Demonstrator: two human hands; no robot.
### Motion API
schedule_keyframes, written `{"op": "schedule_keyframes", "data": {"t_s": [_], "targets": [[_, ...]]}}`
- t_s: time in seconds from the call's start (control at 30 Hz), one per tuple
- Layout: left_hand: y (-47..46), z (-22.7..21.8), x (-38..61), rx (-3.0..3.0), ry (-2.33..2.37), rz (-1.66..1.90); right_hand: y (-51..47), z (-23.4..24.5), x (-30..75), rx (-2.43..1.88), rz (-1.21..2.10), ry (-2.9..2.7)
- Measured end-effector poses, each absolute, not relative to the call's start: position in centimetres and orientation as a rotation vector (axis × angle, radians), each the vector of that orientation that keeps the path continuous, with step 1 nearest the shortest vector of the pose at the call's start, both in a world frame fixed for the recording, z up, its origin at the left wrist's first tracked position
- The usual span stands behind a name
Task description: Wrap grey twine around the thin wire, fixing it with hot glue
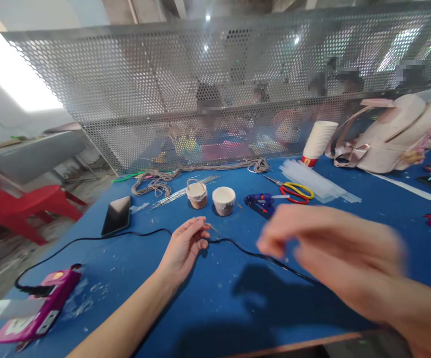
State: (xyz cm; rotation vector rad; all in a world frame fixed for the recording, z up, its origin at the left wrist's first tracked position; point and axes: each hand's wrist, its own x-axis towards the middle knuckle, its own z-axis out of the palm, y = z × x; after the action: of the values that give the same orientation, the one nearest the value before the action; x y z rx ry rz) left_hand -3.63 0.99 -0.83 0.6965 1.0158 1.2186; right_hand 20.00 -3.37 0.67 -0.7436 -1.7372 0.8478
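Near the middle of the frame, a thin strand (214, 229) is held in the fingertips of the left hand (185, 243), with its free end pointed to the right and a little down. It is so thin that what it is made of cannot be told. The left grip is pinched on it, so that hand is the nearer one. The right hand (334, 243) is held up over the table (114, 271) at the right of the frame, well apart from the strand (it is all blurry, so whether anything is held in its curled grip cannot be told). A small cup with a handle (197, 199) and a small white cup (223, 202) are seen just above the strand in the frame, and a black cord (252, 253) is stretched beside the left fingers.
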Motion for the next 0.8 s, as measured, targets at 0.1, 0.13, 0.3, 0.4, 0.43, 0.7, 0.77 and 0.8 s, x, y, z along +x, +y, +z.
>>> {"op": "schedule_keyframes", "data": {"t_s": [0.1, 0.13, 0.3, 0.4, 0.43, 0.7, 0.77, 0.8], "targets": [[0.8, -0.8, -3.5, 0.702, 1.014, 1.198, -1.2, 1.7, 16.7, -1.027, 0.936, -1.814], [0.8, -0.8, -3.4, 0.705, 1.017, 1.194, -0.7, 1.2, 16.0, -1.108, 1.035, -1.821], [0.7, -0.8, -3.1, 0.738, 1.044, 1.192, 0.3, -2.4, 14.5, -1.14, 1.567, -1.515], [0.4, -0.9, -2.8, 0.767, 1.035, 1.178, 0.3, -3.0, 14.3, -1.08, 1.67, -1.291], [0.3, -1.0, -2.7, 0.778, 1.034, 1.166, 0.2, -3.0, 14.2, -1.062, 1.71, -1.23], [-0.7, -1.6, -1.5, 0.775, 1.062, 1.076, -0.4, -3.4, 14.2, -1.026, 1.893, -1.029], [-0.6, -1.7, -1.5, 0.773, 1.079, 1.101, -0.4, -3.4, 14.2, -1.042, 1.901, -1.032], [-0.6, -1.7, -1.6, 0.78, 1.095, 1.128, -0.4, -3.3, 14.3, -1.054, 1.895, -1.04]]}}
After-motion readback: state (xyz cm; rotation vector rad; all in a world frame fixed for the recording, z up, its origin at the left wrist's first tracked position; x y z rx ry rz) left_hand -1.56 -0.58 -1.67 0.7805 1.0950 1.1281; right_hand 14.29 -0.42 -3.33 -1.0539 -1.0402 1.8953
